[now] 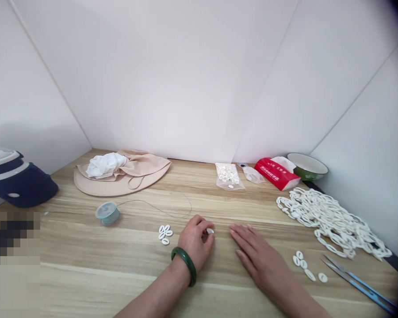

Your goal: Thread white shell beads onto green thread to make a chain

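My left hand point(195, 242), with a green bangle point(185, 261) at its wrist, is closed in a pinch on a small white shell point(210, 231) just above the wooden table. Palm down, my right hand point(257, 256) lies flat on the tabletop with its fingers stretched out, holding nothing. Several loose white cowrie shells point(166, 233) sit in a cluster to the left of my left hand. More loose shells point(303, 264) lie to the right of my right hand. A spool of pale green thread point(108, 213) stands at the left, its thread point(146, 205) looping towards my left hand.
A heap of strung shells point(321, 216) covers the right side, near a blue two-bladed pointed tool point(358, 285). Further back are a bag of shells point(227, 174), a red tissue pack point(275, 173) and a bowl point(307, 167). A beige hat point(119, 187) and a dark-blue item point(20, 183) are left.
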The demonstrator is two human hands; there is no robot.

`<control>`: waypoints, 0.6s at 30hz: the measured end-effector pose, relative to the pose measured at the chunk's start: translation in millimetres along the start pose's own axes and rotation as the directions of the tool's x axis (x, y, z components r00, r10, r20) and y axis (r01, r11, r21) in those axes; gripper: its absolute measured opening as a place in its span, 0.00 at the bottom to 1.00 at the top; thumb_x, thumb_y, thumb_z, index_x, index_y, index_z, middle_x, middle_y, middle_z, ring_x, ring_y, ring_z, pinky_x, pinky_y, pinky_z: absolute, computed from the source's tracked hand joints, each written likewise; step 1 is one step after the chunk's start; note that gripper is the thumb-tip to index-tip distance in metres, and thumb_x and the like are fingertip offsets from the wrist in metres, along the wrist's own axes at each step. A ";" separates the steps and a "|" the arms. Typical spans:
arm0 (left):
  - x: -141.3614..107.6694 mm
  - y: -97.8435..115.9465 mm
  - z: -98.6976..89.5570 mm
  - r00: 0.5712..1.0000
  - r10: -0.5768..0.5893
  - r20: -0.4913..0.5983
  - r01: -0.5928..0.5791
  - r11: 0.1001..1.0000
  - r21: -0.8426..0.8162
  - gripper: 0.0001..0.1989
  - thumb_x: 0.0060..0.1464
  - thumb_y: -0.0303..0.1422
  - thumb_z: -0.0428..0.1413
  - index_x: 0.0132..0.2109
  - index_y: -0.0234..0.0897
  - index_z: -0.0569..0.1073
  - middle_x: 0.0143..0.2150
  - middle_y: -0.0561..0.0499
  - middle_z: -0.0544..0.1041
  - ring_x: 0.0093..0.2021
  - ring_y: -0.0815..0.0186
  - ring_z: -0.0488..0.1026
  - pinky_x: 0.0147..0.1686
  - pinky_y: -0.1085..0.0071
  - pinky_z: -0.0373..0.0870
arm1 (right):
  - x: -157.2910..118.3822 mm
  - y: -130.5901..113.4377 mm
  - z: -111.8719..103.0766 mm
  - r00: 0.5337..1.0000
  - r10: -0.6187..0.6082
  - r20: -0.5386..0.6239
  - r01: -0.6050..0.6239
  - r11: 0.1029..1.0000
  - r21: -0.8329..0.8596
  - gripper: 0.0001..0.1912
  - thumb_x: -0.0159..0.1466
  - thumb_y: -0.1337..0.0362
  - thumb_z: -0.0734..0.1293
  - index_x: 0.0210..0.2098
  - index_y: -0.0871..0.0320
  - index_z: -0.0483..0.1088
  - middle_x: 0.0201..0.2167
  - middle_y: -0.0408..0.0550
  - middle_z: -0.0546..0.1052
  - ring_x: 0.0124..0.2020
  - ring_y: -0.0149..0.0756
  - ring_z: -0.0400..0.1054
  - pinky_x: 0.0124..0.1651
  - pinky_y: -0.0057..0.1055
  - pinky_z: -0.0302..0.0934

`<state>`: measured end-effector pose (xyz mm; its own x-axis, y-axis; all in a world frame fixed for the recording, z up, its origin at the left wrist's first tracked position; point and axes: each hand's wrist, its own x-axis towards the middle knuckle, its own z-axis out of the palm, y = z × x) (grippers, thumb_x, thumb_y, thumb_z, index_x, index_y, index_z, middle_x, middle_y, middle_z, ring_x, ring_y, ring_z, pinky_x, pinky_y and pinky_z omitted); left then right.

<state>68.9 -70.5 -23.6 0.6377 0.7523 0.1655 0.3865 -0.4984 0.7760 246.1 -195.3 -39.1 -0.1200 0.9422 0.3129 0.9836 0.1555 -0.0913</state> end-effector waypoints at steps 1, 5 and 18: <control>0.0 -0.3 0.1 1.000 -0.001 0.001 0.001 1.000 -0.003 0.11 0.51 0.26 0.51 0.39 0.38 0.76 0.37 0.49 0.71 0.34 0.67 0.70 0.36 0.71 0.68 | -12.5 9.8 -2.5 0.999 0.021 -0.026 -0.023 0.998 -0.057 0.23 0.64 0.65 0.59 0.59 0.56 0.61 0.57 0.52 0.68 0.58 0.41 0.61 0.60 0.47 0.55; 0.7 -1.6 1.0 1.000 0.001 0.008 -0.001 1.000 -0.013 0.11 0.51 0.27 0.51 0.39 0.38 0.76 0.39 0.49 0.71 0.35 0.66 0.70 0.37 0.71 0.68 | -63.5 44.6 -16.2 0.996 0.031 -0.083 -0.049 0.972 -0.228 0.24 0.62 0.61 0.61 0.57 0.59 0.62 0.56 0.53 0.69 0.56 0.44 0.64 0.61 0.48 0.52; -1.5 1.1 -1.1 1.000 -0.017 0.006 0.017 0.997 -0.073 0.11 0.51 0.27 0.51 0.38 0.37 0.77 0.38 0.48 0.71 0.34 0.65 0.69 0.37 0.69 0.68 | -140.2 63.5 -6.0 0.953 0.247 -0.176 -0.264 0.961 -0.082 0.23 0.64 0.60 0.58 0.58 0.58 0.57 0.59 0.55 0.64 0.57 0.47 0.61 0.56 0.48 0.60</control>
<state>67.7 -71.7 -22.3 0.6348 0.7582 0.1490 0.3480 -0.4526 0.8210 326.2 -319.3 -83.0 0.1525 0.8839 0.4421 0.9879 -0.1238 -0.0933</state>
